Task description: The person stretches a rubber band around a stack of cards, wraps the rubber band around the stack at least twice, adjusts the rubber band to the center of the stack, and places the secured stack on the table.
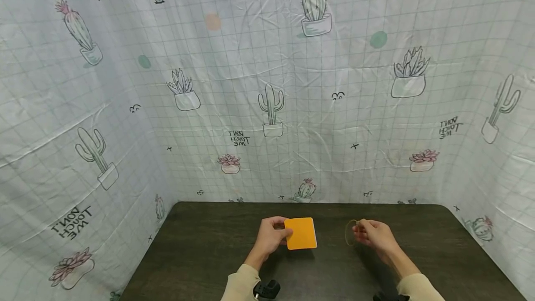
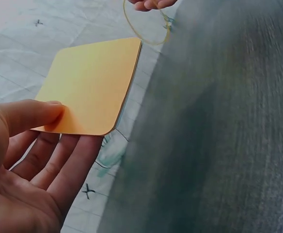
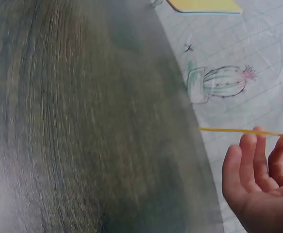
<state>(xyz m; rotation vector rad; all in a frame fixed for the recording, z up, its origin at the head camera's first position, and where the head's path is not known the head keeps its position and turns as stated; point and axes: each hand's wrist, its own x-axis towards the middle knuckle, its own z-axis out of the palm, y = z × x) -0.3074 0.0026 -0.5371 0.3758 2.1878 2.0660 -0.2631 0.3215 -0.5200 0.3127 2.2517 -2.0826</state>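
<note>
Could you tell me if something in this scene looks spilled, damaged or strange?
Nothing looks spilled or damaged. The left hand holds a flat orange rounded-corner square and the right hand pinches a thin yellow loop. The one oddity is the black printed lettering on the creased white cactus-patterned fabric: it appears mirrored, reading backwards.

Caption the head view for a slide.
Over a dark table, before a cactus-print cloth, the left hand pinches an orange square and the right hand a yellow loop.

Cream sleeves (image 1: 240,284) (black wrist straps (image 1: 268,289))
</note>
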